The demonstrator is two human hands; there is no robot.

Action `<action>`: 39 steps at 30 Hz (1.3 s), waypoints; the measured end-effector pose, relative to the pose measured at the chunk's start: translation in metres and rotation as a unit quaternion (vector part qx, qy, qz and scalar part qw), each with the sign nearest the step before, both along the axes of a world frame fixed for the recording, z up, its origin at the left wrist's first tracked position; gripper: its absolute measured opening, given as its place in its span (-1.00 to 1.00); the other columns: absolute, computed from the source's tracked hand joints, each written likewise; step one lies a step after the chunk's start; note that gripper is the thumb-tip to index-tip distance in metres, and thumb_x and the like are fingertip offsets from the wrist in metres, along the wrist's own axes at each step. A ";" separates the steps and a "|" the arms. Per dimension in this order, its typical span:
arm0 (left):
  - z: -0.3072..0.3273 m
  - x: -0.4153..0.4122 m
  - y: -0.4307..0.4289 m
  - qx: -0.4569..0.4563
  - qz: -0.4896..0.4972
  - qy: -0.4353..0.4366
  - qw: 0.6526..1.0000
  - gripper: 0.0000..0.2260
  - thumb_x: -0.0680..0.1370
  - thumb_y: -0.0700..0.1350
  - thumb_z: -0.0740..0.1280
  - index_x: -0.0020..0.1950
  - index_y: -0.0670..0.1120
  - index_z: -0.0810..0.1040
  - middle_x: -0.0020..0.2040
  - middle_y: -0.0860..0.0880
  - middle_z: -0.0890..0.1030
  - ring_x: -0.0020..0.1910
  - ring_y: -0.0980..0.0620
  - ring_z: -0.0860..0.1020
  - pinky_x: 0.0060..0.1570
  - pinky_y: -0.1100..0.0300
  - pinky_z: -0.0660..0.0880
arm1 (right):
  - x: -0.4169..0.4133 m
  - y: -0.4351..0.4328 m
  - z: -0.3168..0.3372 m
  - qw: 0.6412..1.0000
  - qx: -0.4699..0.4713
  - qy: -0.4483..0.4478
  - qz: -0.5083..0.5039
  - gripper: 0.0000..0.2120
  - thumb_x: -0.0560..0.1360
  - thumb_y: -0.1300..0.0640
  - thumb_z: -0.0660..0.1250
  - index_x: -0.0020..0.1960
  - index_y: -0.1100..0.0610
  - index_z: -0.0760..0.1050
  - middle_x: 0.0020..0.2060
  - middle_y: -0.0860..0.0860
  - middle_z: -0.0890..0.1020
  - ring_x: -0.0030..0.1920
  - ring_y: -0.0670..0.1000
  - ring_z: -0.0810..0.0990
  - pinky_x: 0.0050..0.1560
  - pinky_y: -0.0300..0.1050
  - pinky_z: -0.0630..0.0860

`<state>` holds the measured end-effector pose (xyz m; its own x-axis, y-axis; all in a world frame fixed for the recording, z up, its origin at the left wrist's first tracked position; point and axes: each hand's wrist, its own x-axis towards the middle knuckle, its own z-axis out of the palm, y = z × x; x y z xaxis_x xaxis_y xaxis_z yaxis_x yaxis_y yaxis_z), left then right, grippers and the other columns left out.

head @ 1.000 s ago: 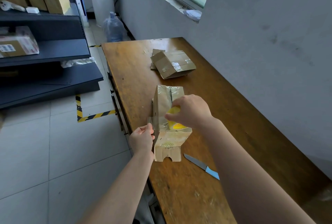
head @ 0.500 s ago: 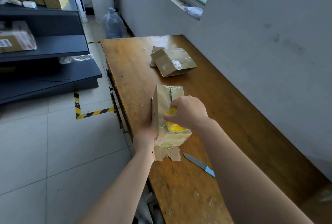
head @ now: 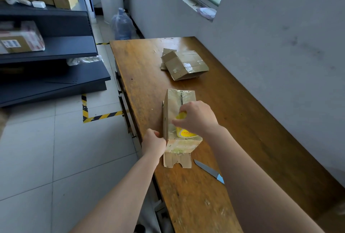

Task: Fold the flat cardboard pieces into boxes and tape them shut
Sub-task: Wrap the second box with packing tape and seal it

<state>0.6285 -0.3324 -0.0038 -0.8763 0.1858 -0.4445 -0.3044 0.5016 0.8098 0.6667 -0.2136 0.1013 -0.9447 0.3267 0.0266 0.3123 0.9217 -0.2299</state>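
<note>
Knife (head: 209,171) lies just beside box (head: 177,150) on table (head: 141,68)

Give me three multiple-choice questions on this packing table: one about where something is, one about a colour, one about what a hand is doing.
1. Where is the knife? A) on the table, beside the box; B) on a shelf; C) on the floor.
2. What colour is the tape roll? A) red; B) yellow; C) black.
3. What is the right hand doing? A) hanging idle; B) gripping the tape roll on the box; C) holding the knife.
Answers: 1 A, the blade lies on the wood by the box's near flap; 2 B, yellow shows under the hand; 3 B, it curls round the roll.
</note>
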 end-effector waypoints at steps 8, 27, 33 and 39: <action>0.000 0.033 0.003 0.071 -0.038 0.143 0.986 -0.61 0.69 -0.04 0.03 0.52 -0.01 0.26 0.42 0.02 0.42 0.36 0.01 0.43 0.16 0.21 0.44 | -0.001 0.000 -0.001 1.000 0.005 0.007 0.000 -0.67 0.43 -0.18 0.39 -0.10 0.09 0.64 -0.27 -0.02 0.63 -0.24 -0.03 0.59 -0.21 -0.08 0.61; 0.000 0.004 0.025 0.072 -0.047 0.114 0.990 -0.64 0.68 0.01 0.07 0.45 0.01 0.40 0.30 -0.03 0.56 0.19 -0.03 0.55 0.13 -0.03 0.54 | 0.012 0.038 -0.007 0.963 -0.250 0.028 -0.096 -0.42 0.35 -0.38 0.37 -0.27 0.19 0.56 -0.40 -0.01 0.56 -0.36 -0.05 0.55 -0.36 -0.12 0.42; -0.010 -0.001 0.027 0.049 -0.052 0.132 0.989 -0.64 0.68 0.01 0.08 0.44 0.01 0.40 0.35 0.01 0.52 0.29 -0.01 0.48 0.11 0.18 0.41 | 0.016 0.048 -0.013 0.964 -0.234 0.073 -0.099 -0.45 0.31 -0.40 0.39 -0.46 0.05 0.33 -0.55 -0.12 0.33 -0.51 -0.13 0.31 -0.46 -0.20 0.24; -0.014 -0.003 0.027 0.051 -0.061 0.149 0.986 -0.64 0.68 -0.02 0.08 0.45 -0.04 0.39 0.36 -0.01 0.50 0.32 0.02 0.46 0.10 0.31 0.33 | 0.024 0.061 -0.006 0.987 -0.118 0.041 -0.104 -0.50 0.34 -0.41 0.34 -0.31 0.05 0.59 -0.41 -0.06 0.60 -0.39 -0.05 0.58 -0.40 -0.07 0.56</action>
